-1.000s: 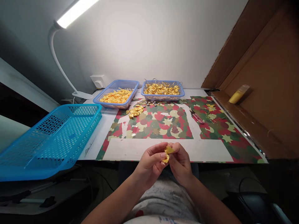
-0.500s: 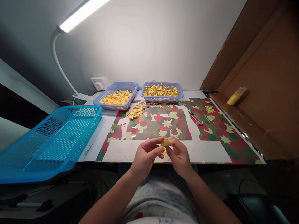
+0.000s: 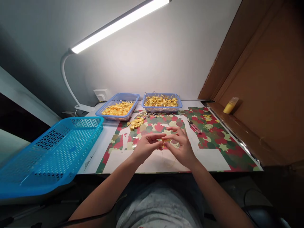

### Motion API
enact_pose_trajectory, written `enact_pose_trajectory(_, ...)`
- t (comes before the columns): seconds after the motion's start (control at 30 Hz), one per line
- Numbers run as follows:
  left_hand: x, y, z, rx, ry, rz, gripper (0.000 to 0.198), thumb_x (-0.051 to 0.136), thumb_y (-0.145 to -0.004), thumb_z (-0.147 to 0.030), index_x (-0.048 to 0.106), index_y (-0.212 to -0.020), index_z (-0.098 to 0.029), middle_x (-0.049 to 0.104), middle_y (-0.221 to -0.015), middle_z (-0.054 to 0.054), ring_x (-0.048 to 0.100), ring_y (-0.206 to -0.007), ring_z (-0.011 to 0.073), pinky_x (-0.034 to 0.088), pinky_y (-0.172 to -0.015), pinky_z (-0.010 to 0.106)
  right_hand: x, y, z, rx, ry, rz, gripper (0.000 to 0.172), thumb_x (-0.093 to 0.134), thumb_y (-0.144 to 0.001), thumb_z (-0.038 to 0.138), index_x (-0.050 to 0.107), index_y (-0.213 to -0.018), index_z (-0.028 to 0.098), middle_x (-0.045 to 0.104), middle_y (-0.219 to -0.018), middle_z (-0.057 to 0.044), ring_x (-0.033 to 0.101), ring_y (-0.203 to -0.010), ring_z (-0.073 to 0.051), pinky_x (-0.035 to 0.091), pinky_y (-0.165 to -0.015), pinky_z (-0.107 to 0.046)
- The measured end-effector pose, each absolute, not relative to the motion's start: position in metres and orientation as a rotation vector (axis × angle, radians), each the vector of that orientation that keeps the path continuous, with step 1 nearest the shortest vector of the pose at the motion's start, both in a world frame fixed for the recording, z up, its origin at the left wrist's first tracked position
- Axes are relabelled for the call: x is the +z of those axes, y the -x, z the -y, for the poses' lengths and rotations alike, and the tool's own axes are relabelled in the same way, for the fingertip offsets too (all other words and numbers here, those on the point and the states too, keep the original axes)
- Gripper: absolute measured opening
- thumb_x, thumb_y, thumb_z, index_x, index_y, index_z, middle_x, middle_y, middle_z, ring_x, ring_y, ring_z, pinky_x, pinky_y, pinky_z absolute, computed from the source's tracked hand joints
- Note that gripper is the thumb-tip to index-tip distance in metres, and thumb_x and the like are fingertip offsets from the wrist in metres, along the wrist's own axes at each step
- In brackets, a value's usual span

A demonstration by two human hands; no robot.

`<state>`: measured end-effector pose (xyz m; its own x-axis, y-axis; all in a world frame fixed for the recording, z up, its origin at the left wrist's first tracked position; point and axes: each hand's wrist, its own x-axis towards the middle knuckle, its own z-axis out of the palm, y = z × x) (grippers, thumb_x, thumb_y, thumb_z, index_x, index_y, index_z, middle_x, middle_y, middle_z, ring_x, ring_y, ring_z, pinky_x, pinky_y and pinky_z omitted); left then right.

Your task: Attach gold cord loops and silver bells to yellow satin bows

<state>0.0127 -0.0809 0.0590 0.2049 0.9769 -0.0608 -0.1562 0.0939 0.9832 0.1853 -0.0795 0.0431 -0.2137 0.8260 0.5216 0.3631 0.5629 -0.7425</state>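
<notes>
I have the left hand (image 3: 147, 147) and the right hand (image 3: 181, 150) meeting above the near part of the tabletop (image 3: 106, 128), with a small yellow piece (image 3: 163, 141) between their tips. On the left, I read the thumb and index as pinched close together, with the piece at their tips; most of it is covered, so I can't make out its full shape. On the right, the thumb and index come up to the same spot while the other fingers fan out loosely, and I can't tell whether they grip the piece or only touch it. A thin thread (image 3: 162, 155) hangs just below. Under the hands I see a patterned sheet (image 3: 213, 136) with a pale strip (image 3: 133, 160) along its near edge. Beyond, left of centre, yellow bows (image 3: 136, 123) lie in a loose heap, near some silvery balls (image 3: 154, 115). Two blue-violet baskets stand against the wall: the left basket (image 3: 117, 118) holds yellow pieces, the right basket (image 3: 161, 109) a tangle of golden ones. A pink-handled tool (image 3: 196, 128) lies off to my right, a turquoise basket (image 3: 71, 155) sits to my left, and a lit lamp (image 3: 118, 27) reaches over the back.
</notes>
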Motion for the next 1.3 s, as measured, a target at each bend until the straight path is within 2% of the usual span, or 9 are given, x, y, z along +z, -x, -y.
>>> enact_pose_trajectory(0.07,0.060,-0.014,0.075,1.034,-1.179,-0.946,0.032,0.080,-0.067,-0.026,0.079,-0.096,-0.015,0.076,-0.086,0.010,0.060,-0.064,0.0126,0.050,-0.060,0.024,0.044,-0.184,0.073,0.660,0.984,1.845,0.008,0.066,-0.084,0.024,0.073,-0.081,0.026,0.057,-0.118,-0.006,0.048,-0.116,-0.027,0.040,-0.098,-0.048)
enact_pose_trajectory(0.17,0.055,-0.013,0.061,0.955,-1.240,-0.898,0.032,0.080,-0.066,-0.026,0.079,-0.096,-0.015,0.075,-0.085,0.009,0.059,-0.065,0.0118,0.048,-0.060,0.022,0.041,-0.182,0.061,0.733,0.956,1.815,0.012,0.063,-0.087,0.025,0.071,-0.077,0.024,0.055,-0.105,-0.006,0.050,-0.109,-0.024,0.041,-0.096,-0.044)
enact_pose_trajectory(0.27,0.056,-0.011,0.045,0.922,-1.254,-0.875,0.036,0.082,-0.061,-0.024,0.079,-0.096,-0.015,0.074,-0.078,0.006,0.057,-0.063,0.0112,0.048,-0.058,0.023,0.042,-0.182,0.052,0.682,0.925,1.674,0.013,0.062,-0.087,0.029,0.070,-0.078,0.024,0.047,-0.091,-0.004,0.049,-0.096,-0.021,0.043,-0.091,-0.041)
enact_pose_trajectory(0.37,0.070,-0.010,0.033,0.918,-1.286,-0.856,0.041,0.082,-0.061,-0.021,0.078,-0.101,-0.016,0.074,-0.082,0.006,0.058,-0.064,0.0107,0.048,-0.059,0.022,0.052,-0.182,0.047,0.584,0.860,1.612,0.013,0.062,-0.087,0.030,0.070,-0.078,0.025,0.043,-0.087,-0.003,0.048,-0.092,-0.021,0.042,-0.088,-0.039)
enact_pose_trajectory(0.53,0.094,-0.011,0.027,0.910,-1.400,-0.832,0.036,0.079,-0.064,-0.019,0.078,-0.100,-0.015,0.074,-0.080,0.006,0.058,-0.066,0.0110,0.047,-0.060,0.022,0.066,-0.186,0.042,0.551,0.870,1.688,0.007,0.066,-0.084,0.028,0.073,-0.083,0.027,0.049,-0.091,-0.003,0.050,-0.094,-0.021,0.040,-0.090,-0.040)
enact_pose_trajectory(0.7,0.084,-0.013,0.022,0.858,-1.414,-0.840,0.036,0.077,-0.066,-0.021,0.078,-0.102,-0.017,0.076,-0.088,0.008,0.060,-0.068,0.0121,0.047,-0.064,0.024,0.051,-0.186,0.035,0.594,0.891,1.695,0.013,0.064,-0.085,0.029,0.072,-0.076,0.025,0.052,-0.091,-0.004,0.051,-0.095,-0.022,0.040,-0.091,-0.042)
enact_pose_trajectory(1.07,0.093,-0.010,0.015,0.874,-1.437,-0.805,0.035,0.077,-0.063,-0.020,0.079,-0.097,-0.015,0.075,-0.085,0.007,0.055,-0.064,0.0100,0.046,-0.060,0.023,0.050,-0.178,0.027,0.512,0.748,1.606,0.010,0.060,-0.088,0.025,0.063,-0.078,0.023,0.064,-0.089,-0.004,0.057,-0.093,-0.021,0.044,-0.088,-0.039)
enact_pose_trajectory(1.3,0.072,-0.011,0.004,0.810,-1.462,-0.903,0.038,0.073,-0.065,-0.018,0.077,-0.102,-0.014,0.075,-0.078,0.007,0.056,-0.062,0.0103,0.047,-0.061,0.024,0.039,-0.180,0.021,0.467,0.787,1.674,0.009,0.061,-0.086,0.022,0.065,-0.079,0.025,0.065,-0.076,-0.002,0.055,-0.080,-0.020,0.046,-0.072,-0.034)
